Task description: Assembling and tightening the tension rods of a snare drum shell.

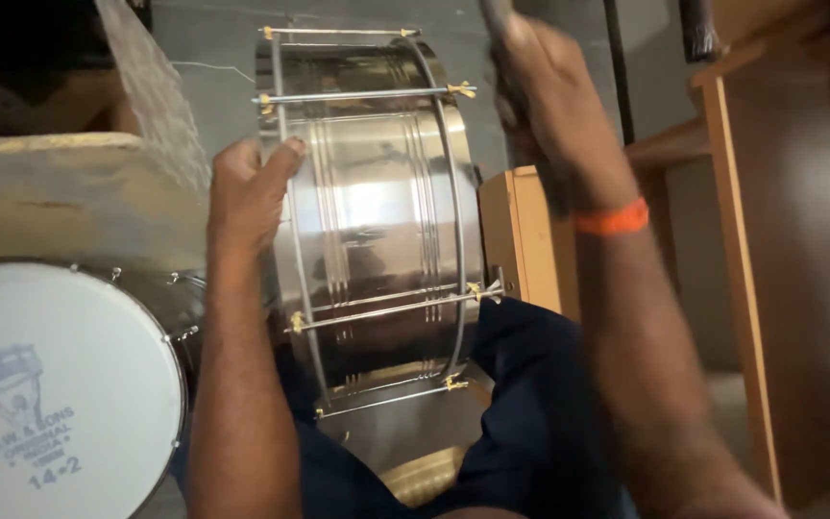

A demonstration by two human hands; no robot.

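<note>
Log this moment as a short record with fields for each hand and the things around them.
Left hand: grips the rim of the shiny ribbed steel drum shell, which lies on its side over the lap.
Right hand: raised, motion-blurred, holding a dark tool; kind unclear.
Wrist: orange band.
Nearby: white-headed round drum; wooden furniture.

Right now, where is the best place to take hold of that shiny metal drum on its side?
Probably the metal drum is best held by its left rim, from the left, where the left hand already rests: the rim and tension rods offer edges, the polished shell looks slippery.
</note>
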